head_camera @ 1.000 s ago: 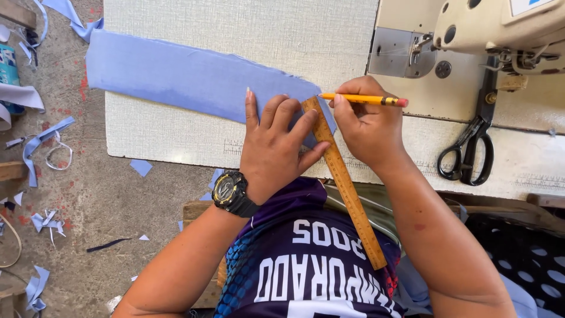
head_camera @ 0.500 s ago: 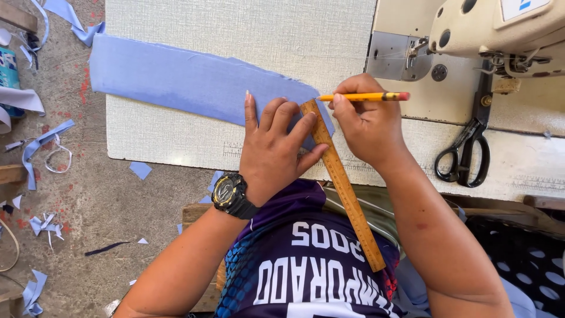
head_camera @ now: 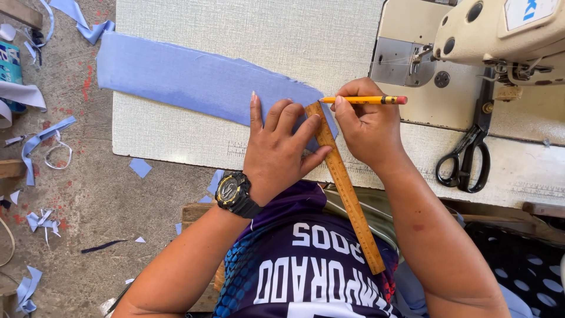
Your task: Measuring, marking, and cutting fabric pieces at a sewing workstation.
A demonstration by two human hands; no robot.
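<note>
The pale sewing table (head_camera: 176,141) takes up most of what I can see, with the cream sewing machine (head_camera: 500,35) at its far right corner and black scissors (head_camera: 465,162) lying near the front edge below the machine. Across the table, from the left edge in toward the middle, lies a long strip of blue cloth (head_camera: 182,79), flat and uncut along its length as far as I can tell; its right end sits under the hands. No pencil line shows on it from here (it may simply be too faint), so I'd judge the marking at that end is only under way, with most of the strip untouched.

A wooden ruler (head_camera: 344,185) runs slanted from the cloth's right end back over the front edge of the table toward the person's chest. The left hand (head_camera: 276,153) is spread wide, fingers flat, pressing cloth and ruler down, a black watch (head_camera: 234,193) on its wrist. The right hand (head_camera: 368,126) is curled closed round a yellow pencil (head_camera: 362,100), held nearly level, its tip at the ruler's top end. Blue scraps (head_camera: 41,141) litter the floor off the left edge
</note>
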